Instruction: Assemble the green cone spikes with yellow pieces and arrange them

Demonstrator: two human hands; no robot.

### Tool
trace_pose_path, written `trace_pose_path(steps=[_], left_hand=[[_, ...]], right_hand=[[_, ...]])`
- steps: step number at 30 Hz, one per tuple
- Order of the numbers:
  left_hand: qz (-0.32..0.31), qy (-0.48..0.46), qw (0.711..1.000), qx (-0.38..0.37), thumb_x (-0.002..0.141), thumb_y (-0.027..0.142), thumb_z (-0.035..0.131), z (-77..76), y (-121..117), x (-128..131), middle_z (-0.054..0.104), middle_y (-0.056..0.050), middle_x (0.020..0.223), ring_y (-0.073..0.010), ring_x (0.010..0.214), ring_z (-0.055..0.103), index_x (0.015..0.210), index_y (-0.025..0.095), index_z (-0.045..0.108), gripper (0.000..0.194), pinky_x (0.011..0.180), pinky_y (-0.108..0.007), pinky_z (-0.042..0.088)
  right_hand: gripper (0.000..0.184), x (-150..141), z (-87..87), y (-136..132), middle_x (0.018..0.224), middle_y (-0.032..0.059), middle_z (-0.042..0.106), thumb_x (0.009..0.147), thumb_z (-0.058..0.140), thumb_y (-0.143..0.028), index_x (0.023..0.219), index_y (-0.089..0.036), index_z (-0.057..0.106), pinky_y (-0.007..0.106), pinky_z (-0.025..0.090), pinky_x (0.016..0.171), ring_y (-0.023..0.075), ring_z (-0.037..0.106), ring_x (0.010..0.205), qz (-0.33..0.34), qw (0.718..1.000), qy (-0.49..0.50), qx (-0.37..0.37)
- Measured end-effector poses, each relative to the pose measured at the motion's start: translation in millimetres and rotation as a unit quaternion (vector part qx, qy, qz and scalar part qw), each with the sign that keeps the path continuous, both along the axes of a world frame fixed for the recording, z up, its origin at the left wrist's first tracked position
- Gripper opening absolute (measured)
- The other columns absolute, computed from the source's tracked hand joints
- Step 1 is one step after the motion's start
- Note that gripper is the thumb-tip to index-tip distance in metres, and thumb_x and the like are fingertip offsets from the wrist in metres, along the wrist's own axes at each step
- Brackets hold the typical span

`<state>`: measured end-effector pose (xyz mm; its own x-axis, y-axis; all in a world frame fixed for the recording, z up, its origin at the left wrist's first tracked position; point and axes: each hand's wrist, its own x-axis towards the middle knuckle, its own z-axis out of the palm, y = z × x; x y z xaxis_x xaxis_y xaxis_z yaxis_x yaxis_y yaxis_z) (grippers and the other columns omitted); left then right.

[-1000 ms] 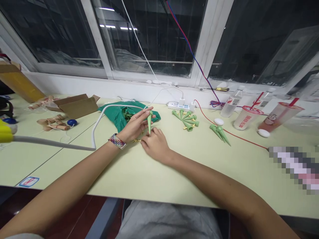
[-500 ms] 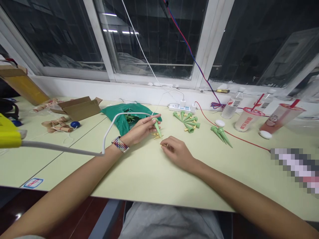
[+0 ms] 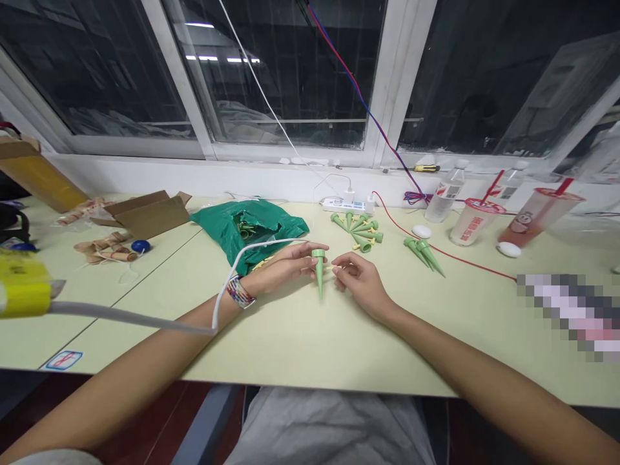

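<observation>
My left hand is closed on a green plastic watering spike, held upright with its point down over the table. Between the fingertips of my right hand is a small yellow valve, its end at or very near the spike's side just below the cap; I cannot tell whether it is inserted. A green plastic bag with more green pieces inside lies behind my left hand. Some yellow pieces show beside that hand, partly hidden by it.
Several spikes with yellow valves lie fanned out at the back; other green spikes lie farther right. Drink cups, a bottle, a power strip and a red cable are beyond. A grey cable crosses my left forearm.
My left hand has brought the spike right and nearer to me, turning it upright. My right hand has risen slightly, bringing the yellow valve to the spike's side.
</observation>
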<state>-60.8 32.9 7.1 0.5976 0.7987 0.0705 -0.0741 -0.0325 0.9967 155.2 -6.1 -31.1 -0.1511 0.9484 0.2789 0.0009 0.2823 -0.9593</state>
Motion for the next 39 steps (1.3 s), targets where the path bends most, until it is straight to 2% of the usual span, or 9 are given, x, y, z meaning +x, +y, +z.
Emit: trace_pose_path(steps=[2,6,15,22,28,34,37,39], left_hand=[[-0.001,0.019,1.000,0.022,0.090,0.030,0.074,-1.8,-1,2,0.069,-0.007,0.102,-0.0161,0.084,0.066,0.129,0.020,0.067,0.040,0.081,-0.032,0.053],[0.017,0.023,0.999,0.028,0.089,0.033,0.075,-5.0,-3,5,0.070,-0.008,0.103,-0.0188,0.088,0.069,0.124,0.020,0.066,0.039,0.085,-0.036,0.056],[-0.003,0.004,0.999,0.045,0.090,0.031,0.074,-9.6,0,5,0.070,-0.015,0.122,-0.0240,0.101,0.071,0.130,0.019,0.068,0.042,0.089,-0.039,0.057],[-0.021,-0.004,1.000,0.020,0.092,0.028,0.073,-9.2,-2,5,0.072,-0.014,0.120,-0.0225,0.101,0.071,0.130,0.019,0.068,0.039,0.089,-0.035,0.057],[0.000,-0.008,1.000,0.023,0.089,0.028,0.076,-5.2,-5,7,0.074,-0.013,0.115,-0.0214,0.095,0.072,0.128,0.018,0.071,0.040,0.087,-0.036,0.057],[-0.012,-0.014,1.000,-0.001,0.088,0.029,0.078,-7.5,-6,6,0.076,-0.016,0.119,-0.0296,0.113,0.071,0.129,0.018,0.071,0.043,0.098,-0.044,0.055],[-0.024,-0.020,0.999,-0.018,0.088,0.029,0.077,-8.7,-6,5,0.075,-0.017,0.121,-0.0313,0.116,0.071,0.133,0.017,0.069,0.046,0.103,-0.048,0.053],[-0.022,-0.018,0.999,-0.025,0.087,0.029,0.078,-8.4,-7,5,0.076,-0.018,0.120,-0.0313,0.116,0.071,0.134,0.017,0.069,0.049,0.104,-0.049,0.053]], right_hand=[[0.026,0,-1.5,-1,0.076,-0.0008,0.065,0.085,0.074,-0.042,0.098,-0.021,0.066,0.029,0.054,0.061,0.0168,0.067,0.066,-0.007,1.000,-0.002,0.006],[0.024,0,-3.3,0,0.079,0.0027,0.069,0.084,0.075,-0.041,0.093,-0.020,0.070,0.030,0.055,0.065,0.0189,0.068,0.074,-0.018,0.999,-0.024,0.027],[0.023,1,2.1,-2,0.100,0.0068,0.074,0.087,0.071,-0.041,0.099,-0.021,0.072,0.033,0.059,0.069,0.0206,0.071,0.082,-0.016,0.999,0.005,0.038],[0.020,2,-0.2,-3,0.097,0.0070,0.074,0.088,0.070,-0.037,0.099,-0.021,0.071,0.034,0.059,0.071,0.0221,0.072,0.085,-0.025,0.999,-0.012,0.047],[0.018,3,-0.8,-1,0.101,0.0076,0.074,0.089,0.068,-0.037,0.098,-0.021,0.072,0.035,0.059,0.075,0.0225,0.072,0.088,-0.056,0.995,-0.036,0.072],[0.014,6,3.4,-2,0.097,0.0070,0.073,0.090,0.068,-0.032,0.097,-0.022,0.076,0.037,0.059,0.080,0.0212,0.070,0.085,-0.053,0.988,-0.062,0.134],[0.013,8,6.1,-4,0.094,0.0062,0.074,0.091,0.067,-0.029,0.096,-0.024,0.078,0.037,0.059,0.080,0.0215,0.071,0.086,-0.052,0.978,-0.094,0.178],[0.013,9,7.0,-4,0.093,0.0062,0.075,0.090,0.069,-0.030,0.095,-0.024,0.079,0.038,0.059,0.078,0.0218,0.071,0.084,-0.050,0.978,-0.099,0.176]])
